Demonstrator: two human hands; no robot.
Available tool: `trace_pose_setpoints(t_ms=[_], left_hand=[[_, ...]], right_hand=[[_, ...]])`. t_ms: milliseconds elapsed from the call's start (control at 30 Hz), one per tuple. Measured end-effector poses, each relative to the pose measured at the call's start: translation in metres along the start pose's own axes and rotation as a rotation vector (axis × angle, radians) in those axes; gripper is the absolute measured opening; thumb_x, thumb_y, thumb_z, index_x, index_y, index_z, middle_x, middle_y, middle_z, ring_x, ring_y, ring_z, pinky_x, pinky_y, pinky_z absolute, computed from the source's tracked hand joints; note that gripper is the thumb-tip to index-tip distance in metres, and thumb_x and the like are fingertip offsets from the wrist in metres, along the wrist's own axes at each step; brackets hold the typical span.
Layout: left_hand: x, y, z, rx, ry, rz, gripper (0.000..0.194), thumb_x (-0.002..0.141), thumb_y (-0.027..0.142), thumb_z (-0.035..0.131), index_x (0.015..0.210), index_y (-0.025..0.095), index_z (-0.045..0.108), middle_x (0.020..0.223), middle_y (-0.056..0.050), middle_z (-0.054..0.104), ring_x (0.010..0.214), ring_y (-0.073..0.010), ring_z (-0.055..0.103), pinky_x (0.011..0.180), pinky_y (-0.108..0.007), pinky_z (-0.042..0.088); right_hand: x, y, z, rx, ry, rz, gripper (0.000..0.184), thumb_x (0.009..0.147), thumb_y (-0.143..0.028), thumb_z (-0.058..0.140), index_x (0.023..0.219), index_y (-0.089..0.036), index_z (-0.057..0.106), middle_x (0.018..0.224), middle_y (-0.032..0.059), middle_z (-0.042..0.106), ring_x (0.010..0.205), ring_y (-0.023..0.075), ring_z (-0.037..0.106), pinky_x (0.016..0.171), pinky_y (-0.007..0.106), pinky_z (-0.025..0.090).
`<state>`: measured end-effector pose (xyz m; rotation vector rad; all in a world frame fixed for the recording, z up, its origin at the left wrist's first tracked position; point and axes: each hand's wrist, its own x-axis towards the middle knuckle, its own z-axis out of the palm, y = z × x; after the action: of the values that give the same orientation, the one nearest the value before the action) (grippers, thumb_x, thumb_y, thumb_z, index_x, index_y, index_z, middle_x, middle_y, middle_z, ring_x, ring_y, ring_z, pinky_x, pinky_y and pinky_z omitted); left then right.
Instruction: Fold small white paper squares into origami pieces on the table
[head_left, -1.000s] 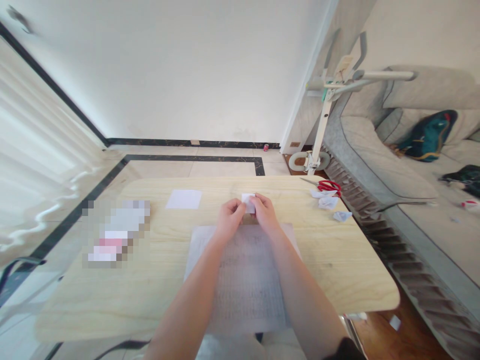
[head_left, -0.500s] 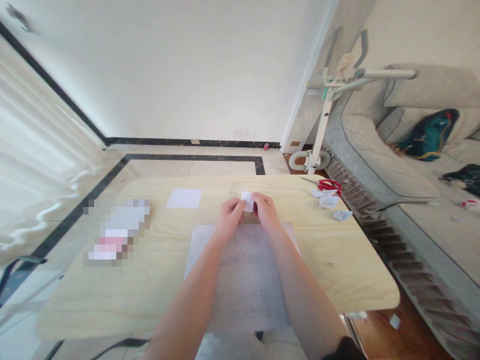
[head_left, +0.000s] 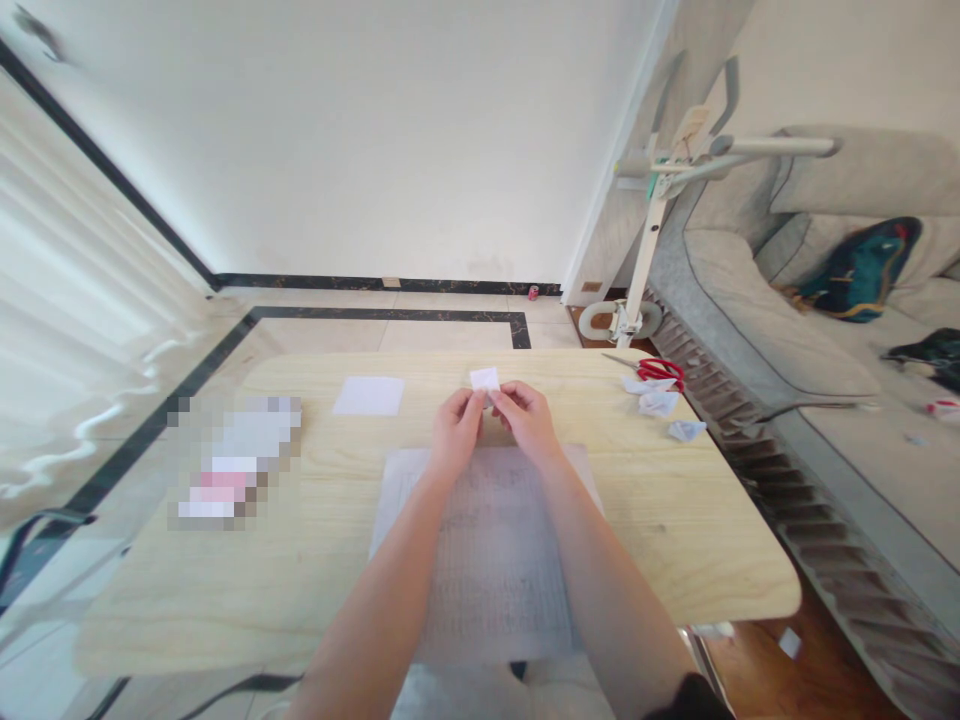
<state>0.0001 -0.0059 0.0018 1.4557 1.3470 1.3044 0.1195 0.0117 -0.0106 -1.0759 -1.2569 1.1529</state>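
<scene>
A small folded piece of white paper [head_left: 484,379] is pinched between both hands above the far middle of the table. My left hand [head_left: 457,425] grips its lower left edge, thumb toward the centre. On the other side, my right hand [head_left: 529,418] holds the lower right edge with thumb and curled fingers. Most of the paper stands up beyond the thumbs; its lower part is hidden by them. Beneath my wrists and forearms lies a large greyish printed sheet [head_left: 499,550].
A flat white sheet [head_left: 368,396] lies on the wooden table [head_left: 660,550], left of my hands. Red-handled scissors [head_left: 661,374] and several folded paper pieces [head_left: 658,402] sit at the far right. A blurred-out item [head_left: 251,440] is at the left. A sofa [head_left: 757,290] stands to the right.
The folded paper has shifted slightly left and away from me and now sticks up above the thumbs. Both thumbs have come closer together at its lower edge.
</scene>
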Motion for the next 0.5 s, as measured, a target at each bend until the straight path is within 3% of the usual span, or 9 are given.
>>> trace_pose_setpoints(t_ms=[200, 367, 500], left_hand=[[-0.0004, 0.0007, -0.0002, -0.007, -0.018, 0.0, 0.034, 0.084, 0.038, 0.045, 0.058, 0.017, 0.05, 0.05, 0.003, 0.046, 0.05, -0.01, 0.044, 0.049, -0.022, 0.033], [0.0019, -0.0005, 0.0024, -0.096, 0.05, -0.066, 0.02, 0.078, 0.035, 0.054, 0.075, 0.016, 0.057, 0.064, 0.001, 0.056, 0.051, -0.0092, 0.05, 0.05, -0.021, 0.039], [0.0032, 0.0024, 0.0023, -0.122, 0.032, -0.105, 0.018, 0.077, 0.033, 0.055, 0.075, 0.015, 0.057, 0.064, -0.001, 0.057, 0.051, -0.0096, 0.051, 0.049, -0.021, 0.041]], right_hand=[[-0.0004, -0.0009, -0.0004, -0.025, -0.011, 0.009, 0.024, 0.073, -0.041, 0.058, 0.065, -0.019, 0.056, 0.055, -0.0024, 0.054, 0.046, 0.0095, 0.044, 0.044, 0.022, 0.033], [-0.0008, 0.001, -0.0004, -0.036, -0.002, -0.006, 0.024, 0.075, -0.039, 0.057, 0.062, -0.019, 0.052, 0.052, -0.0035, 0.05, 0.045, 0.0093, 0.042, 0.045, 0.022, 0.031], [0.0002, 0.002, 0.0002, -0.053, 0.009, -0.018, 0.022, 0.075, -0.039, 0.056, 0.066, -0.02, 0.054, 0.056, -0.0027, 0.052, 0.049, 0.0101, 0.044, 0.045, 0.022, 0.032]])
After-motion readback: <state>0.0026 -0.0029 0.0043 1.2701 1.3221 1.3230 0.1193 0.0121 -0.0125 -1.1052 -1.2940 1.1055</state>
